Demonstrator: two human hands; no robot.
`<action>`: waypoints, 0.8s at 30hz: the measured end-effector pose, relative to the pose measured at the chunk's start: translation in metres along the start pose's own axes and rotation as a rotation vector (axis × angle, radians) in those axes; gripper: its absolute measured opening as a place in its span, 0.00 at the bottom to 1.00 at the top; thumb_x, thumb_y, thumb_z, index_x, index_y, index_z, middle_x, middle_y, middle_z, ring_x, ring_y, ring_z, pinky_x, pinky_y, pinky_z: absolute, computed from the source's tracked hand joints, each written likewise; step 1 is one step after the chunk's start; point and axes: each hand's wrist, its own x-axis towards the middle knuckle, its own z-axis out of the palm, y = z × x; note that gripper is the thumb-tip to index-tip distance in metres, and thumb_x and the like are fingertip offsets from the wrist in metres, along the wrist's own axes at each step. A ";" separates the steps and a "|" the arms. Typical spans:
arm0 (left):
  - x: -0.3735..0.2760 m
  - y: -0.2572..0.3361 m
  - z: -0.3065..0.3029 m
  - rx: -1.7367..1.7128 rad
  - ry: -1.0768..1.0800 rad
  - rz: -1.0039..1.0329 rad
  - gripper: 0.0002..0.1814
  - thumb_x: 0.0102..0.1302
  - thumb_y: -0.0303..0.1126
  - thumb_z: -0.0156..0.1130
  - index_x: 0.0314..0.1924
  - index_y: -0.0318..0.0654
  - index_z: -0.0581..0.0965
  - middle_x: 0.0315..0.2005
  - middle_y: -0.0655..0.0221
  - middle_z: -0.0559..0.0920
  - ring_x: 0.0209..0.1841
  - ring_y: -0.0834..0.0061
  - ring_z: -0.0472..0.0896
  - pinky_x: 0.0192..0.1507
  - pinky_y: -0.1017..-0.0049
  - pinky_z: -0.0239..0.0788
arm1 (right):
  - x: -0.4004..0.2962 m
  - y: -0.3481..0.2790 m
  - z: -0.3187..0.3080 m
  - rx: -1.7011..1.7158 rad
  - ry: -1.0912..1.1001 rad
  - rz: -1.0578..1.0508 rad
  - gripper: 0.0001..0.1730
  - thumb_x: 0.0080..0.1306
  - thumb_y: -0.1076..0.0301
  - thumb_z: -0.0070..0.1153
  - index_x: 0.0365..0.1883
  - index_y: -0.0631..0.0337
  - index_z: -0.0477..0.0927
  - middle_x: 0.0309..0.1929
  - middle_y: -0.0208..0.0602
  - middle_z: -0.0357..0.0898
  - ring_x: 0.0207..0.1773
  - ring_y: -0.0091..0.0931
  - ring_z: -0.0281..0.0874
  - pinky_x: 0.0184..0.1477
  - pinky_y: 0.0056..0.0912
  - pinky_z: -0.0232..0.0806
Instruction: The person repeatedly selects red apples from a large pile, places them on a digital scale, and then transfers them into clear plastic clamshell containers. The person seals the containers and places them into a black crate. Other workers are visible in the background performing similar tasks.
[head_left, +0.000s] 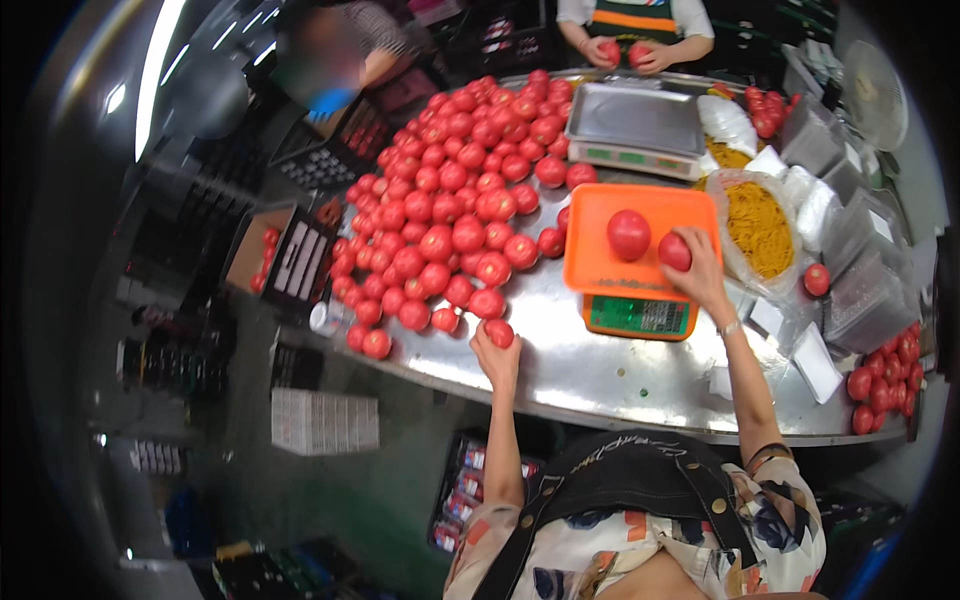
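My left hand (497, 360) grips a red tomato (499, 334) at the near edge of a large tomato pile (450, 202). On the orange tray of a digital scale (585, 277), my right hand (701, 274) has its fingers around a second tomato (675, 252); whether that one rests on the tray I cannot tell. A larger tomato (628, 234) sits on the same tray, left of my right hand. Below the tray the scale's green display (637, 315) faces me.
Beyond the orange scale stands a steel-topped scale (637, 112). Rubber bands fill a plastic bag (759, 229) on the right, near stacked clear plastic containers (874, 292). Another person's hands (626, 54) hold two tomatoes across the metal table (577, 375). More tomatoes (885, 382) lie far right.
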 end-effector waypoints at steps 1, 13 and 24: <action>-0.004 0.033 0.000 -0.066 -0.007 0.029 0.38 0.48 0.31 0.70 0.61 0.39 0.66 0.51 0.51 0.70 0.54 0.48 0.70 0.56 0.58 0.65 | -0.012 0.001 -0.007 0.019 0.044 -0.026 0.35 0.48 0.65 0.68 0.56 0.58 0.71 0.54 0.46 0.69 0.58 0.43 0.70 0.60 0.42 0.66; -0.027 0.242 0.127 -0.080 -0.674 0.742 0.41 0.53 0.36 0.71 0.66 0.45 0.63 0.61 0.52 0.64 0.60 0.48 0.68 0.55 0.57 0.69 | -0.163 -0.046 0.025 0.273 -0.367 -0.009 0.38 0.48 0.60 0.70 0.58 0.55 0.71 0.58 0.47 0.65 0.61 0.44 0.67 0.61 0.42 0.66; -0.018 0.085 0.031 -0.278 -0.356 0.297 0.24 0.62 0.28 0.62 0.58 0.34 0.70 0.55 0.58 0.72 0.52 0.62 0.74 0.46 0.67 0.71 | -0.145 -0.073 0.125 0.246 -0.590 -0.342 0.38 0.54 0.63 0.66 0.63 0.51 0.66 0.63 0.47 0.60 0.63 0.45 0.61 0.62 0.44 0.63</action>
